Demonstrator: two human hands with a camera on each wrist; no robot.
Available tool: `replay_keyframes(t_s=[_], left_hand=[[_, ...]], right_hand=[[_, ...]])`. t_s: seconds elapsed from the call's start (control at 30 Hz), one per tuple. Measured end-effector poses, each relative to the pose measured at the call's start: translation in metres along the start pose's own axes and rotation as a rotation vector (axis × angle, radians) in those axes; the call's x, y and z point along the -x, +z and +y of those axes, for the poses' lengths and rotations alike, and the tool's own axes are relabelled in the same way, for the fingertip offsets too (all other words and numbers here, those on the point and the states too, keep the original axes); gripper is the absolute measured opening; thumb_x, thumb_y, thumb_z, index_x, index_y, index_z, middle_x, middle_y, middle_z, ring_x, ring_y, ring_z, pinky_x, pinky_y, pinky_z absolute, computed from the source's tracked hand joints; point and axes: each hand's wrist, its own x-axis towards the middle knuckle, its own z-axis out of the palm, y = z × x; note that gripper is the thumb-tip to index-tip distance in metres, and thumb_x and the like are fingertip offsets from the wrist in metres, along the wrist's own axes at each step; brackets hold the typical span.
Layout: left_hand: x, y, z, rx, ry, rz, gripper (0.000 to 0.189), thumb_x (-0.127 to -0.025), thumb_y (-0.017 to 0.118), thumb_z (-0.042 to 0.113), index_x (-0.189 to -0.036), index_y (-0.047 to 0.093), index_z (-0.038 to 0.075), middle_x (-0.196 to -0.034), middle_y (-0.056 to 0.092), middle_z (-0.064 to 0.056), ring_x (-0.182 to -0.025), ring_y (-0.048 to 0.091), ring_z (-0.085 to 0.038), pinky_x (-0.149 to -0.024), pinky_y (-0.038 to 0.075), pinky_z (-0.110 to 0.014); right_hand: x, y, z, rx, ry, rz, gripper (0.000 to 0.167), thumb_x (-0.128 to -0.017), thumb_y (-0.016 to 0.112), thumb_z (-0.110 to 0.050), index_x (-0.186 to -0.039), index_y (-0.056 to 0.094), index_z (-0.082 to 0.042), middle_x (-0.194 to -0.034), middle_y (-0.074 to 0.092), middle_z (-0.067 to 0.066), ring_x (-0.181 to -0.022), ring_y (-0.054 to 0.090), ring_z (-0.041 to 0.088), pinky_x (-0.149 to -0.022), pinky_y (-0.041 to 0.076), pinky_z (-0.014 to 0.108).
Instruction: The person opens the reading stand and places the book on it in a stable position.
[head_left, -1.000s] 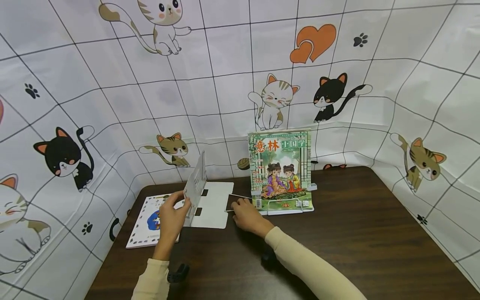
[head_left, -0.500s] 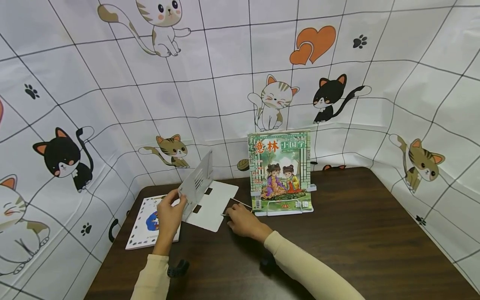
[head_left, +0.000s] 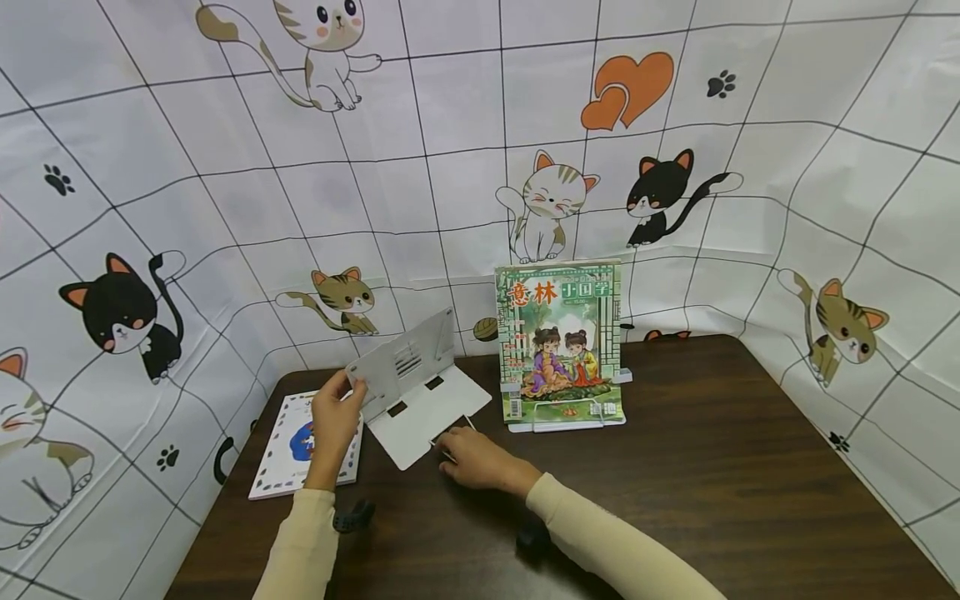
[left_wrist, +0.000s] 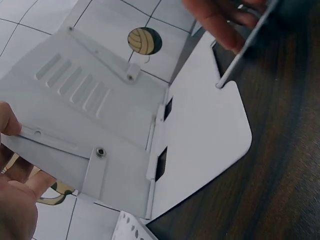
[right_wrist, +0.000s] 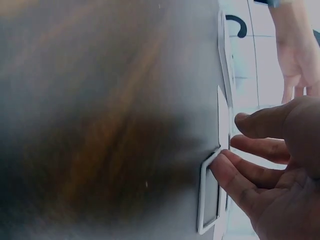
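Note:
A white metal book stand (head_left: 438, 410) stands unfolded on the dark table, its slotted back panel (left_wrist: 75, 120) tilted up from the flat base. My left hand (head_left: 335, 421) pinches the panel's outer left edge, thumb on the inner face. At the base's front edge, my right hand (head_left: 480, 458) has bent fingers on the stand's wire loop (right_wrist: 201, 200). In the right wrist view a fingertip overlaps the wire near its corner, with the thumb apart from it. My right hand partly hides the loop in the head view.
A white booklet (head_left: 273, 462) with a blue picture lies left of the stand, partly behind my left arm. A green magazine (head_left: 562, 350) leans upright on another white stand to the right. Cat-printed cloth (head_left: 435, 192) hangs behind the table (head_left: 712, 467).
The book stand has turned so its back panel's inner face shows more toward the camera. My right hand has moved left and slightly nearer along with the wire loop; my left hand has barely shifted.

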Motion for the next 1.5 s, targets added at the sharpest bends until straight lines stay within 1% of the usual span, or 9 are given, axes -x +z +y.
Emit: replay_keyframes(t_s=[0.13, 0.47, 0.57, 0.73, 0.83, 1.0, 1.13, 1.27, 1.5], left_hand=[[-0.005, 0.002, -0.001, 0.039, -0.011, -0.017, 0.023, -0.102, 0.064, 0.004, -0.119, 0.076, -0.002, -0.121, 0.076, -0.027, -0.120, 0.072, -0.034, -0.083, 0.048, -0.002], [-0.016, 0.010, -0.006, 0.171, -0.053, -0.106, 0.027, -0.105, 0.060, 0.003, -0.128, 0.068, -0.009, -0.129, 0.070, -0.032, -0.100, 0.067, 0.005, -0.087, 0.049, -0.005], [-0.017, 0.013, -0.006, 0.166, -0.060, -0.130, 0.027, -0.106, 0.059, 0.003, -0.130, 0.065, -0.008, -0.129, 0.070, -0.030, -0.103, 0.068, 0.004, -0.089, 0.049, -0.005], [-0.018, 0.015, -0.008, 0.175, -0.078, -0.140, 0.027, -0.107, 0.058, 0.003, -0.131, 0.064, -0.008, -0.124, 0.073, -0.018, -0.117, 0.072, -0.016, -0.092, 0.049, -0.006], [-0.019, 0.016, -0.010, 0.176, -0.082, -0.136, 0.026, -0.106, 0.059, 0.002, -0.130, 0.064, -0.008, -0.123, 0.073, -0.017, -0.118, 0.071, -0.019, -0.092, 0.050, -0.006], [-0.019, 0.016, -0.011, 0.194, -0.073, -0.149, 0.028, -0.106, 0.059, 0.003, -0.133, 0.064, -0.007, -0.131, 0.069, -0.027, -0.107, 0.068, 0.001, -0.091, 0.050, -0.006], [-0.019, 0.017, -0.009, 0.218, -0.064, -0.157, 0.029, -0.107, 0.058, 0.003, -0.133, 0.064, -0.008, -0.132, 0.067, -0.031, -0.102, 0.065, 0.009, -0.091, 0.050, -0.006], [-0.018, 0.017, -0.008, 0.224, -0.084, -0.166, 0.029, -0.107, 0.058, 0.005, -0.133, 0.064, -0.007, -0.129, 0.070, -0.023, -0.108, 0.067, 0.004, -0.092, 0.049, -0.006], [-0.017, 0.015, -0.009, 0.227, -0.073, -0.163, 0.025, -0.107, 0.060, 0.007, -0.125, 0.065, -0.009, -0.125, 0.069, -0.027, -0.099, 0.066, 0.003, -0.089, 0.050, -0.007]], right_hand=[[0.002, 0.000, -0.011, -0.004, 0.030, -0.055, 0.022, -0.102, 0.072, -0.016, -0.122, 0.073, -0.007, -0.121, 0.071, 0.008, -0.115, 0.067, 0.022, -0.098, 0.056, 0.034], [0.009, 0.006, -0.030, -0.123, 0.031, -0.189, 0.028, -0.102, 0.074, -0.023, -0.128, 0.072, -0.012, -0.127, 0.067, 0.000, -0.092, 0.065, -0.004, -0.080, 0.053, 0.013], [0.010, 0.006, -0.034, -0.143, 0.008, -0.217, 0.028, -0.102, 0.075, -0.022, -0.128, 0.072, -0.012, -0.128, 0.066, -0.001, -0.091, 0.065, -0.005, -0.079, 0.052, 0.013], [0.013, 0.003, -0.037, -0.147, -0.004, -0.224, 0.027, -0.101, 0.076, -0.020, -0.127, 0.073, -0.012, -0.122, 0.068, -0.002, -0.091, 0.064, -0.004, -0.079, 0.053, 0.013], [0.017, 0.001, -0.037, -0.073, -0.054, -0.229, 0.024, -0.099, 0.078, -0.024, -0.120, 0.074, -0.014, -0.113, 0.070, -0.005, -0.092, 0.061, -0.003, -0.081, 0.050, 0.012], [0.026, 0.001, -0.037, 0.187, -0.194, -0.213, 0.026, -0.090, 0.086, -0.039, -0.107, 0.075, -0.022, -0.098, 0.066, -0.013, -0.087, 0.051, 0.001, -0.076, 0.042, 0.014], [0.030, 0.001, -0.037, 0.383, -0.251, -0.128, 0.020, -0.087, 0.088, -0.036, -0.097, 0.075, -0.024, -0.090, 0.069, -0.015, -0.079, 0.050, 0.002, -0.072, 0.038, 0.018], [0.029, 0.004, -0.034, 0.444, -0.248, -0.086, 0.013, -0.087, 0.085, -0.029, -0.084, 0.073, -0.025, -0.084, 0.072, -0.015, -0.075, 0.051, 0.005, -0.068, 0.037, 0.021], [0.025, 0.013, -0.032, 0.600, -0.299, -0.015, 0.029, -0.075, 0.084, -0.039, -0.066, 0.059, -0.026, -0.075, 0.070, -0.015, -0.075, 0.056, 0.011, -0.066, 0.040, 0.024]])
